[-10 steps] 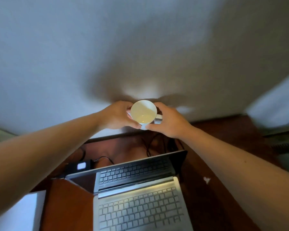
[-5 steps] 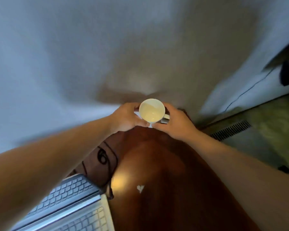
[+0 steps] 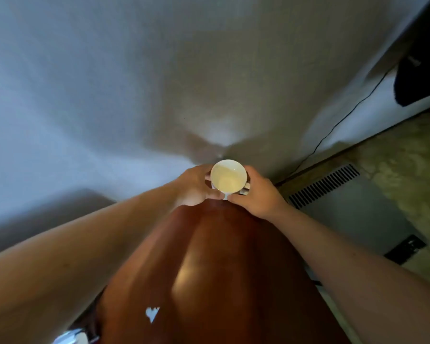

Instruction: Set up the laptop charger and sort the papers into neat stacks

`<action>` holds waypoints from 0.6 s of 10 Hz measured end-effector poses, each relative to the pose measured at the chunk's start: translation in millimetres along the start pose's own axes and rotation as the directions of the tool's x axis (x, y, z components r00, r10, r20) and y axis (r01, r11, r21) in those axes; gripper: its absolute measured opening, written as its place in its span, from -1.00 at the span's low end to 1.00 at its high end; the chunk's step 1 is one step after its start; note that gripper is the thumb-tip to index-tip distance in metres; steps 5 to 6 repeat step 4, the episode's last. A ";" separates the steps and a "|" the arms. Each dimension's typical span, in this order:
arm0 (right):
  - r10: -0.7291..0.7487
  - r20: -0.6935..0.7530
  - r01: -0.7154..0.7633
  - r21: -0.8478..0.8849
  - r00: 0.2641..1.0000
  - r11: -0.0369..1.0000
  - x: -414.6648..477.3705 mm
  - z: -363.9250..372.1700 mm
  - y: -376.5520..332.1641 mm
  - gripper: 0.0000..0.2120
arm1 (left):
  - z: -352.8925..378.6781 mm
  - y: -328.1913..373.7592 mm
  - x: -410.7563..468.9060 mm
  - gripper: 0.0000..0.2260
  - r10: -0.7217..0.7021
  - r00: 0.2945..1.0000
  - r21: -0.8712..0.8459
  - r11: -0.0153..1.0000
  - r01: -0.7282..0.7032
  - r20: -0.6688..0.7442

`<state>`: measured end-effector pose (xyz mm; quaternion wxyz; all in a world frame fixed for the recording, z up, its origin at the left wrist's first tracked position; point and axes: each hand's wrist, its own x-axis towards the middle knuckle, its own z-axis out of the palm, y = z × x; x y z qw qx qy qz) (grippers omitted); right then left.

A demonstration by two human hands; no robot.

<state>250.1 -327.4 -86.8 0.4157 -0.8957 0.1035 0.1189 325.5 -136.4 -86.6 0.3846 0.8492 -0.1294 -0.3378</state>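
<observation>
**View swung right; mug held at far end of table**

Since half a second ago the view has been swung to the right. The laptop (image 3: 68,338) has been carried almost out of frame, so only a silvery corner is seen at the near left edge. More floor is taken in on the right. The grip on the mug is unchanged.

A small white scrap (image 3: 152,314) is noted on the brown table (image 3: 233,269), near the viewer and well apart from the mug.

Left hand (image 3: 195,184): fingers are curled round the left side of the white mug (image 3: 228,178), with the thumb laid on its near side. The mug is held upright at the far end of the table, close to the grey wall (image 3: 109,95), and its pale inside is shown to the camera. Whether its base is set down cannot be told.

Right hand (image 3: 258,194): fingers are wrapped round the right side, at the handle.

Further right, a slotted floor vent (image 3: 324,186) is seen. A thin black cable (image 3: 345,115) is run down the wall above it. A dark object (image 3: 422,78) is blurred at the far right.
</observation>
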 end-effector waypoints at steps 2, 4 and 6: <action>0.021 0.039 -0.020 -0.024 0.999 1.000 6.4 -0.6 6.9 -0.24 | 8.6 -4.4 7.5 -0.27 -0.024 0.999 0.003 1.000 0.024 -0.037; 0.017 0.048 -0.005 -0.234 0.999 0.972 1.5 -14.6 -15.3 0.02 | 0.2 10.1 -19.0 -0.17 -0.041 0.999 0.127 0.991 0.045 -0.036; 0.017 0.048 -0.005 -0.234 0.999 0.972 1.5 -14.6 -15.3 0.02 | 0.2 10.1 -19.0 -0.17 -0.041 0.999 0.127 0.991 0.045 -0.036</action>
